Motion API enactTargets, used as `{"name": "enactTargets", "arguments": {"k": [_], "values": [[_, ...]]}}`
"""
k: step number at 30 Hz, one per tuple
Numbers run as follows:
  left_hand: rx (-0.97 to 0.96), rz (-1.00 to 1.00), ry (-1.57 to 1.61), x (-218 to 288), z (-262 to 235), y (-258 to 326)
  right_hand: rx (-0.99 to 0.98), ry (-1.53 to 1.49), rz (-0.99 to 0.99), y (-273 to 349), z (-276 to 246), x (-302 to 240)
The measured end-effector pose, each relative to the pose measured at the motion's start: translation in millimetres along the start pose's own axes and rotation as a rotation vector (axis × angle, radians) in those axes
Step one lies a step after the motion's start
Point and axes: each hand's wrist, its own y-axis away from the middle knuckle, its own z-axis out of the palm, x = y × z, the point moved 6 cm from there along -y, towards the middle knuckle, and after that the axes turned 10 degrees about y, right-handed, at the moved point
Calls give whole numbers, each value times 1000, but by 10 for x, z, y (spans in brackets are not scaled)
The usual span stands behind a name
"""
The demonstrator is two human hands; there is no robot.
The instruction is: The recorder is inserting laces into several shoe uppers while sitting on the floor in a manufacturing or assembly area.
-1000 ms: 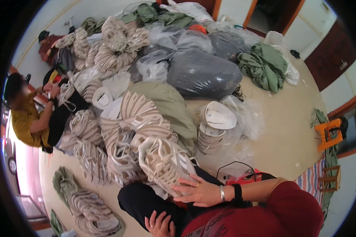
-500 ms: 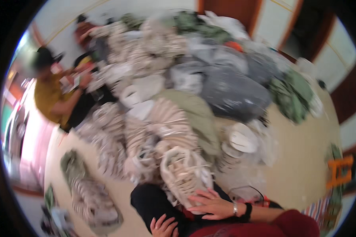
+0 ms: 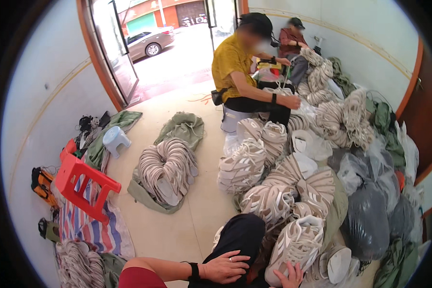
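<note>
My left hand (image 3: 225, 267) lies flat on my dark trouser leg (image 3: 237, 235), fingers stretched out, with a ring on one finger and nothing held. Partly cut off by the lower edge, my right hand (image 3: 290, 275) rests with spread fingers on the near end of a beige and white sneaker (image 3: 296, 246). Laces cross the front of that shoe, which sits beside my knee. Just beyond it lie fanned rows of matching shoe uppers (image 3: 269, 201), and white insole-like pieces (image 3: 338, 264) are stacked to its right.
A bundle of uppers (image 3: 165, 168) lies on green cloth on the floor. Left stand a red stool (image 3: 84, 185) and a small blue stool (image 3: 116, 140). A co-worker in a yellow shirt (image 3: 230, 67) handles laces; another sits behind. Dark plastic bags (image 3: 367, 216) fill the right.
The view has swung left, bringing the doorway and red stool into sight. My left hand now reaches further over the leg. My right hand stays on the sneaker.
</note>
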Motion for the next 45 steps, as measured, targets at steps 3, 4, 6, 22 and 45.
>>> {"name": "enactTargets", "arguments": {"k": [3,4,6,22,45], "values": [[25,16,18,41,-27,9,-30,37,27,26,1,12],[35,24,47,45,-37,15,-23,44,20,24,9,0],[52,27,20,26,-23,27,-7,62,21,20,18,-3],[92,59,23,149,-126,-51,-25,16,54,-23,-39,-63],[-140,31,-127,486,86,-483,53,-140,-73,101,-58,69]]}}
